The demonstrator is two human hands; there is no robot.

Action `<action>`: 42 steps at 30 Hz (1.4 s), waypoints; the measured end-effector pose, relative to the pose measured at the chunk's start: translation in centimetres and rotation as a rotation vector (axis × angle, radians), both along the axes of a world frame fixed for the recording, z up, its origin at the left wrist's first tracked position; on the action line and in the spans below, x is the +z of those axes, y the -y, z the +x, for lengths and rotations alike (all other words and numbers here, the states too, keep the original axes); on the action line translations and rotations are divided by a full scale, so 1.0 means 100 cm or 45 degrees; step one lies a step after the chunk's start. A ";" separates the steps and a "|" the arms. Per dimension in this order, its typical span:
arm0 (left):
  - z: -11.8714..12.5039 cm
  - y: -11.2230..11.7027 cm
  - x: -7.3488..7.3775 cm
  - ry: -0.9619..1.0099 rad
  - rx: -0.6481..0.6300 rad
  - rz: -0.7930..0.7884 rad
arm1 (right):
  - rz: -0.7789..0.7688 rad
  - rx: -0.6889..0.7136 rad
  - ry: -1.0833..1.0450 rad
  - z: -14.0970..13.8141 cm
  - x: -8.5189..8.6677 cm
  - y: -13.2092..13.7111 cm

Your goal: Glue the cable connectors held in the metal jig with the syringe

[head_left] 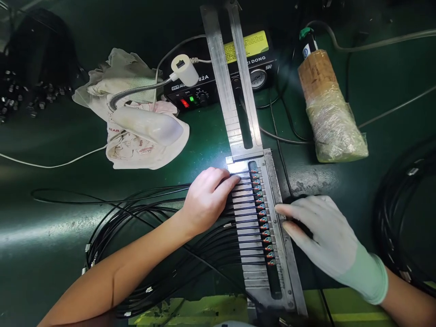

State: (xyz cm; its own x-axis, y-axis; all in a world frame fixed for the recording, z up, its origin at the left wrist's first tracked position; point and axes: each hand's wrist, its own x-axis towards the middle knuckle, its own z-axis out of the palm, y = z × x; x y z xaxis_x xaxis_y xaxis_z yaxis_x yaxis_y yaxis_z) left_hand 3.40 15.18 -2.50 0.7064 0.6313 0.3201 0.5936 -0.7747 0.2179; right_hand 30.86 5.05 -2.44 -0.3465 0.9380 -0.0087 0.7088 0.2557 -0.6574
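My bare left hand (213, 193) pinches a black cable (235, 174) between thumb and forefinger at the upper end of a slotted metal fixture (250, 236). Several black cables lie side by side across its grooves. Their stripped ends show small coloured wires (264, 219) over the fixture's long slot, meeting the metal bar on the right. My right hand (322, 236) wears a pale glove with thumb and forefinger tips bare. Those two fingers are apart, at the fixture's right rail (279, 204), and nothing shows between them.
A black control box (218, 88) with a gauge stands behind the fixture's upper arm. A flexible-neck lamp (184, 70) rises from a cloth-wrapped base at the left. A plastic-wrapped tool (332, 113) lies at upper right. Coiled cables (395, 227) lie far right; more loop under my left arm.
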 end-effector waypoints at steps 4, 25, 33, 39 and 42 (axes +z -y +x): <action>-0.001 0.008 0.002 0.059 0.047 -0.112 | -0.008 0.010 0.001 0.001 -0.001 0.000; 0.011 0.024 0.012 -0.256 0.037 -0.023 | 0.002 0.017 0.008 -0.001 -0.003 -0.001; 0.011 0.024 0.005 -0.157 0.053 -0.082 | 0.014 0.019 -0.002 -0.002 -0.002 -0.003; 0.016 0.025 0.004 -0.151 0.089 -0.062 | 0.010 0.022 0.006 0.000 -0.002 -0.004; 0.016 0.026 0.004 -0.138 0.097 -0.082 | 0.010 0.021 0.013 0.001 -0.004 -0.002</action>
State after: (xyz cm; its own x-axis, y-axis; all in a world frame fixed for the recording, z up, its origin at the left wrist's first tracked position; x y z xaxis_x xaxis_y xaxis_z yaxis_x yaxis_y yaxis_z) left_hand 5.00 12.60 -2.07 0.6838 0.7013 0.2015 0.6731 -0.7129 0.1968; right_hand 30.98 5.20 -2.81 -0.3619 0.9322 -0.0046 0.7111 0.2728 -0.6480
